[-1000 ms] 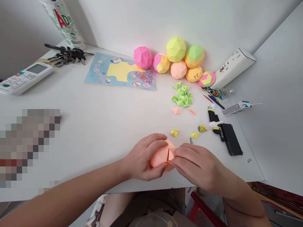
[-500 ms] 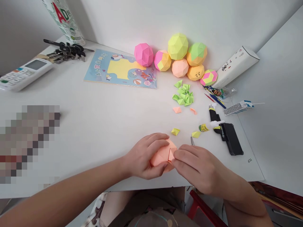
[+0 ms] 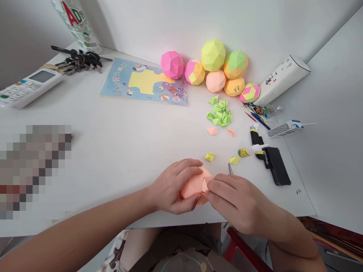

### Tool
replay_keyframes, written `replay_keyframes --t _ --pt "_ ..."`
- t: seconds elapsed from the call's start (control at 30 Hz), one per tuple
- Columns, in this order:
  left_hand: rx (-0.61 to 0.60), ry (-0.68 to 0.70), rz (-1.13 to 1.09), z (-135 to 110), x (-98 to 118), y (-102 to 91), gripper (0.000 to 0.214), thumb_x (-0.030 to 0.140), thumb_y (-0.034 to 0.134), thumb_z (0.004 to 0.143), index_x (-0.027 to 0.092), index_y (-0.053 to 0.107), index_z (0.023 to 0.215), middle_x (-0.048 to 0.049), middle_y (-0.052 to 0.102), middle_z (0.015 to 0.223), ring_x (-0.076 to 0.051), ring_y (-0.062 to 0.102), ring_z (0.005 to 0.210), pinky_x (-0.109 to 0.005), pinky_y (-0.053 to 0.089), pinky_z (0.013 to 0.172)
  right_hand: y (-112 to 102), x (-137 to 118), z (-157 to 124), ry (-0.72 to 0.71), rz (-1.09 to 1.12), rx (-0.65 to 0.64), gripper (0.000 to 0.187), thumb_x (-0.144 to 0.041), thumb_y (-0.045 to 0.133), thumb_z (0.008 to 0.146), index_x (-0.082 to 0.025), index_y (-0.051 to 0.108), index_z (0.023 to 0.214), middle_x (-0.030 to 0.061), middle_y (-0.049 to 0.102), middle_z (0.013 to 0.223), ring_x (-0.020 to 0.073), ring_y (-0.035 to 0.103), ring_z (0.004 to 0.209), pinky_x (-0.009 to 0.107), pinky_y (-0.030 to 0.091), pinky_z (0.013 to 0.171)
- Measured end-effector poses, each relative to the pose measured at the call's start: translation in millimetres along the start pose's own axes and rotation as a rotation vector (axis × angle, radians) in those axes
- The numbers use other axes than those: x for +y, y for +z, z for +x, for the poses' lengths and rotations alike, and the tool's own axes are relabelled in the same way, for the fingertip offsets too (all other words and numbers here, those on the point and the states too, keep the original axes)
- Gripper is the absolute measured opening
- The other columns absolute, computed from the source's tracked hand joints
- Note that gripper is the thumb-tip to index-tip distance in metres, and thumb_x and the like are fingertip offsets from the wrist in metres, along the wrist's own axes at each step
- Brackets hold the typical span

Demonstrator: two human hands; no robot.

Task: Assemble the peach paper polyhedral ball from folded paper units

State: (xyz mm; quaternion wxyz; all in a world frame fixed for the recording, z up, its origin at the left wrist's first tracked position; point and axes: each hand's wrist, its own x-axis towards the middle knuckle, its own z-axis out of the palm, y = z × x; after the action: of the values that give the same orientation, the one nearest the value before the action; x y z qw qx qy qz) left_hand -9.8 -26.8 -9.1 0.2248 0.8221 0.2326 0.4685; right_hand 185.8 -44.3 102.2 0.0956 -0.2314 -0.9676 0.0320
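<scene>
1 head-worn camera looks forward and down over the near desk.

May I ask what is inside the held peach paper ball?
A narrow slit shows on the peach paper ball; its faces, the left hand and right hand hide the interior.

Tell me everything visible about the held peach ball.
The peach ball looks like folded paper with creased, flat facets. A narrow seam shows near the right hand, which pinches the ball's right side. The left hand cups its left. It is near the front edge of the table, partly hidden by hands.
</scene>
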Motion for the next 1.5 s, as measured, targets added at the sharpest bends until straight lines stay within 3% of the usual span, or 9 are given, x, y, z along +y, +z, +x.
replay_keyframes --t 0.53,0.77,0.93,1.1,1.37,1.5 --pt "-0.011 -0.013 -0.008 -0.4 0.1 -0.4 0.046 0.032 0.054 0.084 0.016 0.043 0.125 -0.02 0.06 0.117 -0.03 0.063 0.105 -0.047 0.058 0.081 -3.1 2.2 4.8 0.047 0.094 -0.096 0.035 -0.003 0.04 0.094 -0.016 0.056 0.067 0.0027 0.052 0.069 0.0139 0.039 0.062 0.028 0.035 0.054" --pt "-0.014 0.0 -0.011 0.2 0.1 -1.0 0.045 0.033 0.054 0.084 0.015 0.043 0.125 -0.0205 0.06 0.116 -0.03 0.062 0.105 -0.047 0.058 0.081 0.7 6.3 2.1 0.058 0.166 -0.017 0.025 -0.005 0.044 0.095 -0.015 0.062 0.081 0.0038 0.06 0.073 0.0143 0.047 0.065 0.027 0.039 0.057" --pt "-0.007 0.012 -0.008 1.9 1.7 -1.3 0.043 0.032 0.055 0.085 0.014 0.045 0.122 -0.02 0.061 0.112 -0.029 0.063 0.103 -0.045 0.059 0.08 6.5 10.2 0.0 0.223 0.422 0.073 0.011 -0.016 0.057 0.094 -0.015 0.062 0.085 0.0046 0.064 0.08 0.0146 0.058 0.077 0.027 0.049 0.067" --pt "-0.004 0.039 -0.027 1.9 1.2 -0.7 0.045 0.032 0.053 0.085 0.014 0.042 0.126 -0.0198 0.061 0.112 -0.029 0.063 0.102 -0.046 0.059 0.079 10.5 13.5 -2.3 0.424 0.646 0.044 0.008 -0.02 0.07 0.086 -0.017 0.063 0.083 0.0022 0.063 0.083 0.0122 0.057 0.074 0.024 0.05 0.064" --pt "-0.016 0.058 -0.022 -0.5 -1.2 0.3 0.045 0.032 0.052 0.086 0.013 0.043 0.126 -0.0207 0.061 0.113 -0.031 0.062 0.105 -0.048 0.058 0.081 9.9 9.0 1.8 0.631 0.709 -0.024 0.015 -0.015 0.078 0.076 -0.017 0.063 0.076 -0.0009 0.059 0.079 0.0111 0.056 0.069 0.024 0.047 0.061" --pt "-0.025 0.091 -0.025 -1.6 -2.2 0.1 0.047 0.034 0.051 0.086 0.013 0.042 0.128 -0.0213 0.06 0.115 -0.031 0.061 0.107 -0.05 0.058 0.083 10.8 9.8 5.3 0.64 0.732 -0.055 0.021 -0.018 0.082 0.073 -0.017 0.061 0.072 -0.0024 0.057 0.075 0.0105 0.053 0.066 0.024 0.046 0.061"
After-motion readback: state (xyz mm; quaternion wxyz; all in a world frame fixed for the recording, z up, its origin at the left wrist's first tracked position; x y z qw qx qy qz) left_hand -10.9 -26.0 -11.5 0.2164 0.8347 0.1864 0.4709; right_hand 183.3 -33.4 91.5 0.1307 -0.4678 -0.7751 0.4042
